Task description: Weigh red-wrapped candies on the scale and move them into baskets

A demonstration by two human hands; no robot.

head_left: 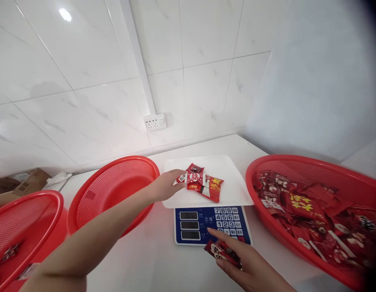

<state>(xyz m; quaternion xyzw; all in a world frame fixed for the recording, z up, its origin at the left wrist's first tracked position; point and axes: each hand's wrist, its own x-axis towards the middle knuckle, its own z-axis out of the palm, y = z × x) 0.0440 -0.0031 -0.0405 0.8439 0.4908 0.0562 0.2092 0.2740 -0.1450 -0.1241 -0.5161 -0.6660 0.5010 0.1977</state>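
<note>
On the white tray of a digital scale lies a small group of red snack packets. My left hand reaches in from the left, with thumb and fingers closed on the end of a red-and-white snack packet atop the group. Below it, my right hand grips a dark red snack packet between thumb and fingers, in front of the scale's blue keypad. The packet is partly covered by the fingers. Digits on the scale's display are faint.
To the right stands a red plastic basket heaped with red packets. Another red basket is left of the scale, and a third red basket with a few packets sits at far left. Cardboard boxes and a wall socket are behind.
</note>
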